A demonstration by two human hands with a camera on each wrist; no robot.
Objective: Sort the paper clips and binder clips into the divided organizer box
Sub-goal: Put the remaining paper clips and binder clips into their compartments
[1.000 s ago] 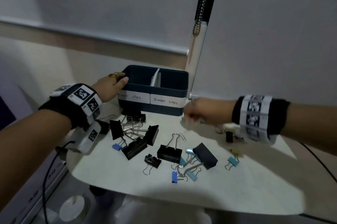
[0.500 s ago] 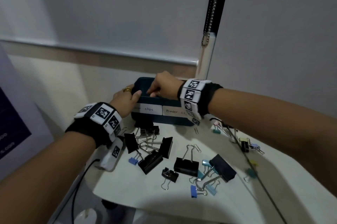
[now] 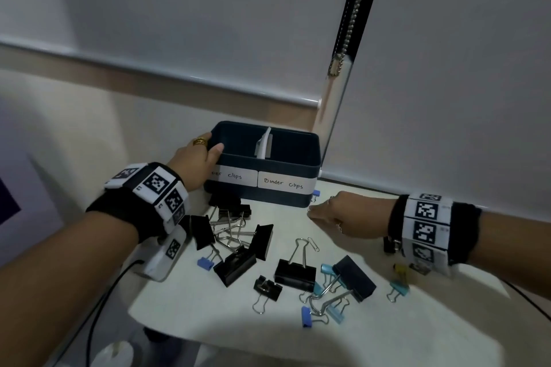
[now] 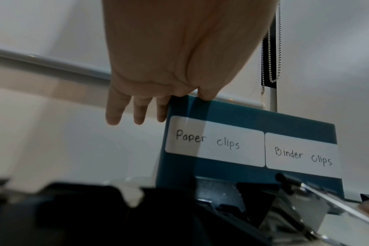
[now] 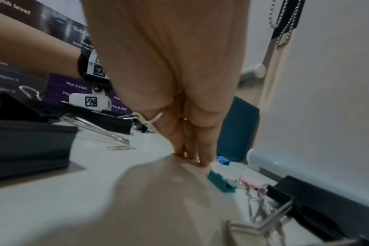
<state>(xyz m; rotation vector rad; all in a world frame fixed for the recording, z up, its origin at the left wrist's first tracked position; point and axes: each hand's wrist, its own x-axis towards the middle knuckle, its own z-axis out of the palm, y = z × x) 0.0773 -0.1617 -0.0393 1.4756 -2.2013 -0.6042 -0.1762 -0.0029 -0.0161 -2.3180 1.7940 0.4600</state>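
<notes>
The dark blue organizer box [image 3: 268, 201] stands at the back of the white table, with a divider and labels "Paper clips" on the left and "Binder clips" on the right [image 4: 242, 113]. My left hand [image 3: 211, 145] grips its left front corner, thumb on the rim and fingers down the side [image 4: 169, 98]. My right hand [image 3: 311, 213] is low on the table by the box's right front corner. Its fingertips [image 5: 202, 159] pinch a small silver paper clip, mostly hidden. Another paper clip [image 3: 313, 244] and several black binder clips [image 3: 295, 274] lie in front.
Small blue [image 3: 204, 262] and teal [image 3: 398, 289] binder clips are scattered among the black ones. One blue clip [image 5: 223, 160] sits against the box. Window blinds with a bead chain [image 3: 343, 47] close off the back. The table's curved front edge [image 3: 208, 337] is near.
My right hand rose from the table to the box's left compartment, then came back down by the box's right front corner. My left hand stayed on the box.
</notes>
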